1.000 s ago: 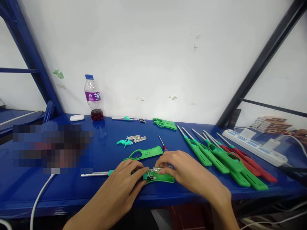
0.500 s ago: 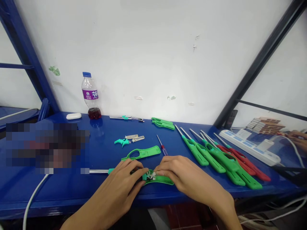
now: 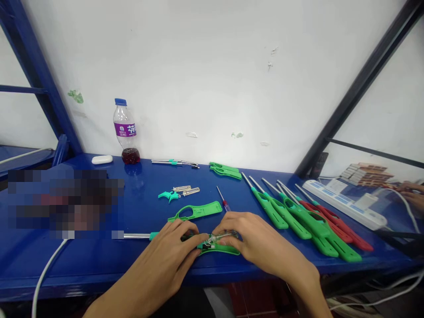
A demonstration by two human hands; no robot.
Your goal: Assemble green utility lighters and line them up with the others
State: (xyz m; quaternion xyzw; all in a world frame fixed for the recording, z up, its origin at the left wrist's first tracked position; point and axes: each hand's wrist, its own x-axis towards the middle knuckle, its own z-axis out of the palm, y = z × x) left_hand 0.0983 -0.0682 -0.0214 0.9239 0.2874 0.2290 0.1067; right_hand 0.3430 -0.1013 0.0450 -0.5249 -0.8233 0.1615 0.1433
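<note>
My left hand (image 3: 174, 249) is closed on a green lighter half-shell (image 3: 225, 250) lying near the table's front edge, its metal tube (image 3: 136, 236) pointing left. Between the thumb and fingers of my right hand (image 3: 255, 238) is a clear fuel tank (image 3: 222, 236), held over the shell beside small white and black parts. Just behind my hands lies another green half-shell (image 3: 207, 210). A screwdriver (image 3: 226, 205) with a red and purple handle rests close to my right fingers. Teal triggers (image 3: 169, 196) and two more clear tanks (image 3: 191, 191) lie farther back.
Green lighters (image 3: 271, 210) and red lighters (image 3: 351, 227) lie at the right beside a white power strip (image 3: 344, 204). Along the wall are a bottle (image 3: 126, 132), a white case (image 3: 102, 160), metal tubes (image 3: 165, 162) and green shells (image 3: 225, 170). Someone's hand (image 3: 414, 194) shows far right.
My right fingers have lifted and shifted slightly, and the clear tank now shows tilted up above the shell. My left hand keeps its hold in nearly the same place.
</note>
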